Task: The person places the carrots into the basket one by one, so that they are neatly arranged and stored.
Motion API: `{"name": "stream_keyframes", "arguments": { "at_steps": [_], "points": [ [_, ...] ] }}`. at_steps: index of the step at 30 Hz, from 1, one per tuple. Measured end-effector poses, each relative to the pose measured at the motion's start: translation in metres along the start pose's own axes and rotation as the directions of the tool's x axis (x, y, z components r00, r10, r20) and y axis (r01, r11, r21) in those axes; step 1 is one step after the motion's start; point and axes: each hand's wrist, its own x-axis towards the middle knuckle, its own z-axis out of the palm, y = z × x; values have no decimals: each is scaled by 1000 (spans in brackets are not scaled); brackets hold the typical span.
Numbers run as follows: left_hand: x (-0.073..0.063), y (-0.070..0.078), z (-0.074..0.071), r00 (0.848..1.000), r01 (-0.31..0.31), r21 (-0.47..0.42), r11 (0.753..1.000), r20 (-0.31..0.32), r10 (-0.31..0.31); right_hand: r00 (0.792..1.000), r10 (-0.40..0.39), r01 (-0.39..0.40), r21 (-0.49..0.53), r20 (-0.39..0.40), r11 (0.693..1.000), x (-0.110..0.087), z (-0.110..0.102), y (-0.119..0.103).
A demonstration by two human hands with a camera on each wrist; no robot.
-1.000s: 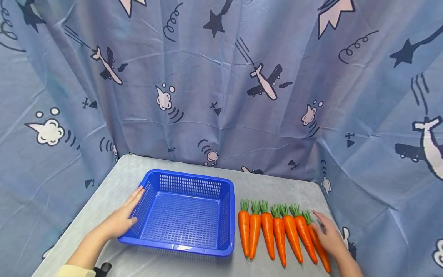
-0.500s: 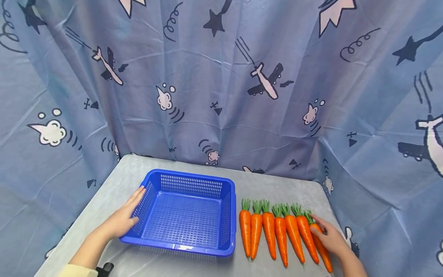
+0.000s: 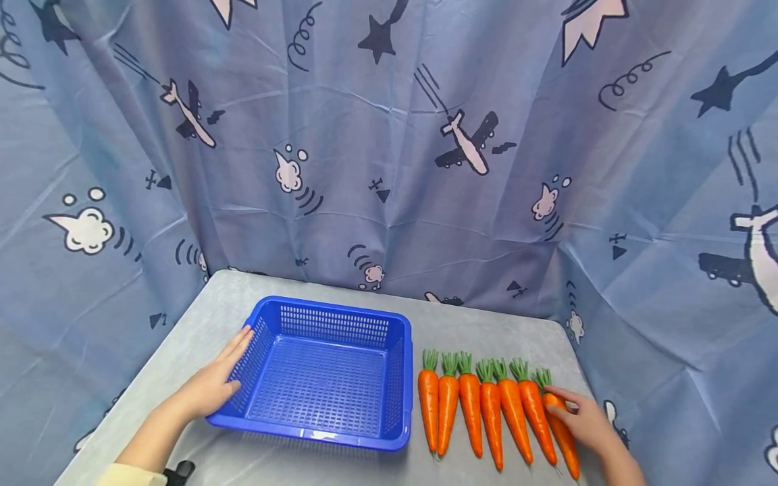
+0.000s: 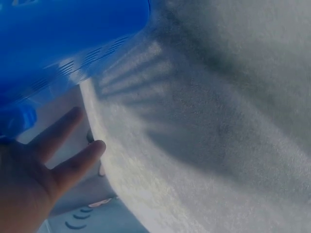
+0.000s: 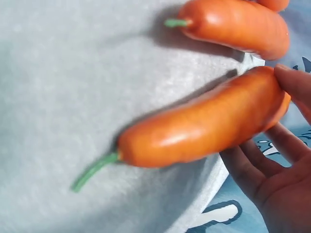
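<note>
In the head view a blue plastic basket (image 3: 343, 439) with perforated walls sits on the table, nothing inside it. My left hand (image 3: 211, 386) rests along its left side, fingers straight, tips at the rim; the left wrist view shows that hand (image 4: 29, 182) with spread fingers below the basket (image 4: 73, 39). To the right lie several orange carrots (image 3: 471, 412) with green tops, side by side. My right hand (image 3: 588, 422) holds the rightmost carrot (image 3: 564, 435). In the right wrist view, the thumb lies on one side of this carrot (image 5: 199, 126) and the fingers on the other.
The grey-white table (image 3: 480, 322) is enclosed by a blue curtain (image 3: 389, 169) with plane and star prints at the back and both sides. The other carrots lie close beside the held one, and a second carrot (image 5: 238, 26) shows above it in the right wrist view.
My right hand has come in from beside the rightmost carrot and closed its thumb and fingers around it. The carrot has barely shifted. My left hand stays at the basket.
</note>
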Motion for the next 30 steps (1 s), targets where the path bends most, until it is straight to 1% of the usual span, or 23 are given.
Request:
{"name": "stream_keyframes", "arguments": {
  "at_steps": [2,6,10,12,16,18,22,23,25,30],
  "points": [
    [0,0,1,1000,-8,-5,1000,-4,8,1000,-2,2,-17,-18,1000,-1,-4,-1],
    [-1,0,2,1000,-15,3,1000,-10,15,999,5,-6,-14,-39,1000,-4,-11,-4],
    [-2,-1,2,1000,-6,19,1000,-6,6,998,23,-20,56,-66,998,-6,-15,-6],
    [-2,-1,1,1000,3,20,1000,0,-3,996,37,-27,120,-84,992,-7,-15,-7],
    [-2,0,-1,1000,16,29,999,4,-16,991,62,-29,256,-121,966,-10,-15,-12],
    [-1,0,-1,1000,14,40,999,7,-14,987,80,-28,342,-142,939,-13,-15,-16],
    [0,-1,0,1000,22,55,998,18,-23,982,88,1,471,-167,882,-18,-19,-27],
    [0,-1,0,999,24,58,998,20,-25,981,89,6,490,-171,872,-18,-20,-31],
    [1,-1,0,999,34,58,998,26,-36,981,84,16,505,-176,863,-19,-22,-39],
    [2,-1,1,996,66,66,996,48,-69,978,41,70,501,-206,863,-20,-26,-59]
  ]
}}
